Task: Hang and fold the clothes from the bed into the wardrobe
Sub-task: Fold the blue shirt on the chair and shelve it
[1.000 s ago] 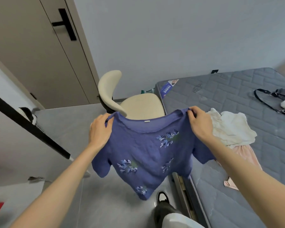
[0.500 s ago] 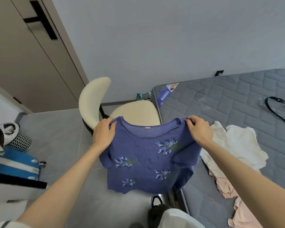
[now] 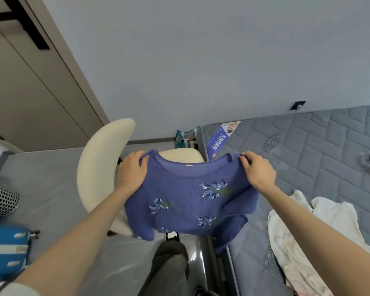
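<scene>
The grey quilted bed (image 3: 320,150) lies right of the blue embroidered top (image 3: 188,201), which hangs spread in the air beside it. The left hand (image 3: 132,171) and right hand (image 3: 257,169) each pinch a shoulder, the body drooping beneath both grips.

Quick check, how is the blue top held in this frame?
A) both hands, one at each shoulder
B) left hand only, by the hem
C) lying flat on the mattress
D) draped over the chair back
A: the left hand and the right hand each grip a shoulder of the blue top, which hangs in the air between them.
</scene>
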Tool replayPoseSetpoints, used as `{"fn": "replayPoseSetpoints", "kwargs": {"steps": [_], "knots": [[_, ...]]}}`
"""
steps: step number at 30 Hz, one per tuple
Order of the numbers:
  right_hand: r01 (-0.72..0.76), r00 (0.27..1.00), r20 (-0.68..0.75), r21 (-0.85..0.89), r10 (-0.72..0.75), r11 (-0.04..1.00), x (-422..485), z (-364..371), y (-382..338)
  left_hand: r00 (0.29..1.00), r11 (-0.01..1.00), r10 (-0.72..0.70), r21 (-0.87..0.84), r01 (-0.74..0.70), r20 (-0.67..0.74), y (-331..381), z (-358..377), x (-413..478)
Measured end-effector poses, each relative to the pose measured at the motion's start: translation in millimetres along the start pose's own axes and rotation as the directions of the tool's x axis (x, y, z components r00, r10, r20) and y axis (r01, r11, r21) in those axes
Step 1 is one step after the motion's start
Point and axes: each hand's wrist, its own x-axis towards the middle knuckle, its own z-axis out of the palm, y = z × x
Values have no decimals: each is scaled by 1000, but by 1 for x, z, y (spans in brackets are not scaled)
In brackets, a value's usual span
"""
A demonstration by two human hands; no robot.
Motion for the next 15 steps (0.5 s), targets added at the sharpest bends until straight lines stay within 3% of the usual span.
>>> {"fn": "replayPoseSetpoints", "kwargs": {"steps": [7, 15], "knots": [[-120, 993, -10, -80, 119, 990, 88, 36, -24, 996, 999, 40, 1, -40, 77, -8, 38, 111], [-153, 988, -6, -118, 154, 981, 170, 80, -20, 983, 998, 56, 17, -60, 173, -22, 99, 203]]}}
